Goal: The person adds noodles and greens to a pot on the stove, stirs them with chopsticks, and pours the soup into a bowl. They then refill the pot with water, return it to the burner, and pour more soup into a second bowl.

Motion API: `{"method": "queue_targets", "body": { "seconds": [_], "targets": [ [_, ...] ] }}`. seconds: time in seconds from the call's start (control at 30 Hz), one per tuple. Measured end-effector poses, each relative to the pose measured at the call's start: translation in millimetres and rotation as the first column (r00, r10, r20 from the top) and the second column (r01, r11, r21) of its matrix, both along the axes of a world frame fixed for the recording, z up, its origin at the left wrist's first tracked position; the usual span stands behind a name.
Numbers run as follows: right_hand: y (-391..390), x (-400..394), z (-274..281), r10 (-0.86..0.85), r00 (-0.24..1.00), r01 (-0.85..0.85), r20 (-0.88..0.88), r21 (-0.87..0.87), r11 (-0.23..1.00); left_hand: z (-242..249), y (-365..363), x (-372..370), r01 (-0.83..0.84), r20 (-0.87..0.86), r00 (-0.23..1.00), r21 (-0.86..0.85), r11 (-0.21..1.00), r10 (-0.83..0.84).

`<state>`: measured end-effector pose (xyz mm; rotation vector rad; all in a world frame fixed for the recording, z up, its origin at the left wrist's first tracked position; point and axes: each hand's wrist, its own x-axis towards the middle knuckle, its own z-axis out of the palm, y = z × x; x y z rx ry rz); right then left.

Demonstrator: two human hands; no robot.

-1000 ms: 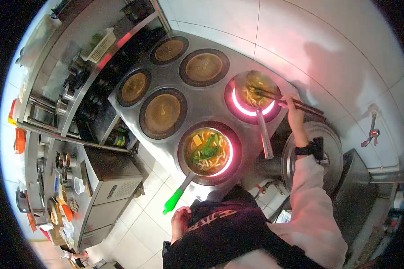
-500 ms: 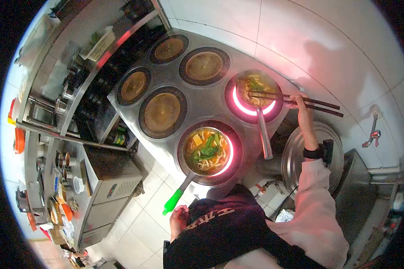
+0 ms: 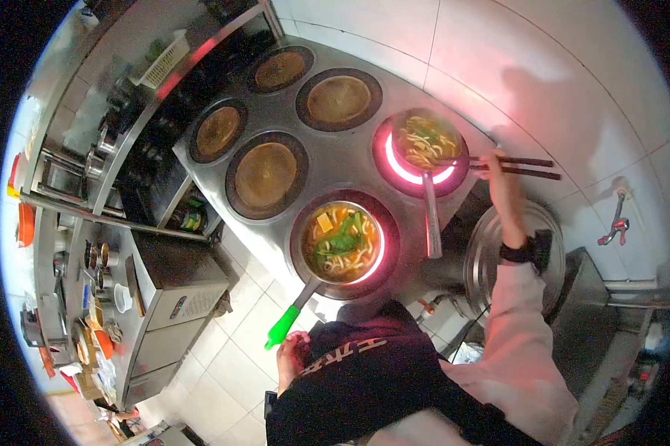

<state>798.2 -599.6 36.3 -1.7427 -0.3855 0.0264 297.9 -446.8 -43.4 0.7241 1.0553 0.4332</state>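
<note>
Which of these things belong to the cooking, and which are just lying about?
Belonging to the cooking:
chopsticks, held in the right hand
metal-handled pan
green-handled pan
noodles in both pans
glowing burners beneath them

Seemingly just there:
unlit burners
round metal lid
white basket
wall tap

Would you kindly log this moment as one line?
right hand: holding long dark chopsticks at silver-handled pan | left hand: near green-handled metal pan | round burners: glowing pink under both
</note>
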Motion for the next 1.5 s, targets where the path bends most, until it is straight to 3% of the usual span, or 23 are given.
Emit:
{"method": "queue_targets", "body": {
  "seconds": [0.1,0.13,0.27,0.33,0.37,0.43,0.47,0.53,0.6,0.7,0.8,0.87,0.93,1.07,1.13,1.17,1.23,1.3,1.33,1.37,1.4,1.43,1.5],
  "targets": [
    [16,9,-11,0.102,0.993,-0.083,-0.063,0.259,0.962,6,0,6,-0.069,-0.01,0.998,-0.057,0.996,0.068],
    [15,9,-4,0.105,0.993,-0.085,-0.063,0.258,0.962,6,1,6,-0.072,-0.01,0.997,-0.057,0.996,0.071],
    [-3,19,16,0.005,1.0,-0.005,0.002,0.195,0.981,1,1,0,-0.062,0.011,0.998,-0.047,0.997,0.062],
    [-11,35,2,-0.034,0.991,0.028,0.129,0.046,0.999,-1,0,-1,-0.097,-0.014,0.995,-0.059,0.994,0.097],
    [-6,39,-12,-0.031,0.991,0.026,0.129,0.044,0.999,2,0,0,-0.099,-0.009,0.995,-0.058,0.993,0.099],
    [2,40,-39,0.009,0.93,0.01,0.367,-0.051,0.999,5,0,3,-0.099,-0.006,0.995,-0.061,0.993,0.099],
    [2,39,-43,0.009,0.93,0.011,0.367,-0.053,0.999,7,0,5,-0.114,-0.007,0.993,-0.067,0.991,0.114],
    [11,28,-39,0.07,0.998,-0.068,-0.002,0.178,0.982,4,2,5,-0.132,-0.004,0.991,-0.073,0.989,0.133],
    [9,21,-34,0.102,0.991,-0.116,0.082,0.197,0.973,-2,3,0,-0.034,0.01,0.999,-0.036,0.999,0.035],
    [0,17,-22,0.222,0.973,-0.229,0.059,0.247,0.942,2,4,1,-0.071,-0.025,0.997,-0.074,0.995,0.07],
    [-10,18,-16,0.261,0.964,-0.256,-0.041,0.104,0.961,2,13,1,-0.108,-0.026,0.994,-0.151,0.983,0.106],
    [-20,20,-11,0.121,0.986,-0.126,0.118,0.039,0.991,9,21,5,-0.146,0.007,0.989,-0.179,0.973,0.15],
    [-29,9,16,0.133,0.988,-0.14,0.076,0.1,0.985,5,29,-1,-0.143,-0.107,0.985,-0.102,0.984,0.132],
    [-52,-5,27,0.033,0.995,-0.032,0.099,-0.01,0.999,-24,40,-14,0.021,0.059,0.998,-0.019,1.0,-0.02],
    [-55,-24,42,-0.027,0.994,0.008,0.102,0.176,0.984,-34,41,-9,0.038,0.044,0.998,-0.032,0.999,-0.037],
    [-55,-35,48,-0.009,0.995,-0.008,0.098,0.175,0.985,-51,41,-11,0.068,0.081,0.995,-0.042,0.997,-0.065],
    [-56,-58,55,-0.058,0.975,0.05,0.214,0.042,0.998,-82,44,-12,0.134,0.123,0.984,-0.038,0.99,-0.128],
    [-80,-55,37,-0.07,0.957,0.064,0.282,0.031,0.997,-98,47,-4,0.165,0.142,0.978,-0.069,0.984,-0.154],
    [-86,-58,34,-0.067,0.972,0.04,0.226,0.124,0.991,-103,48,-3,0.145,0.156,0.979,-0.071,0.987,-0.132],
    [-92,-62,31,-0.062,0.983,0.023,0.171,0.22,0.975,-108,48,-2,0.226,0.124,0.965,0.054,0.973,-0.231],
    [-95,-69,33,0.019,1.0,-0.015,-0.005,0.413,0.911,-116,48,4,0.239,0.118,0.96,0.114,0.964,-0.252],
    [-107,-72,28,-0.01,0.896,0.067,0.445,-0.113,0.991,-123,49,10,0.25,0.111,0.956,0.173,0.953,-0.271],
    [-103,-92,33,-0.015,0.786,0.282,0.618,-0.337,0.898,-156,53,28,0.225,0.477,0.86,-0.04,0.974,-0.179]
  ]
}}
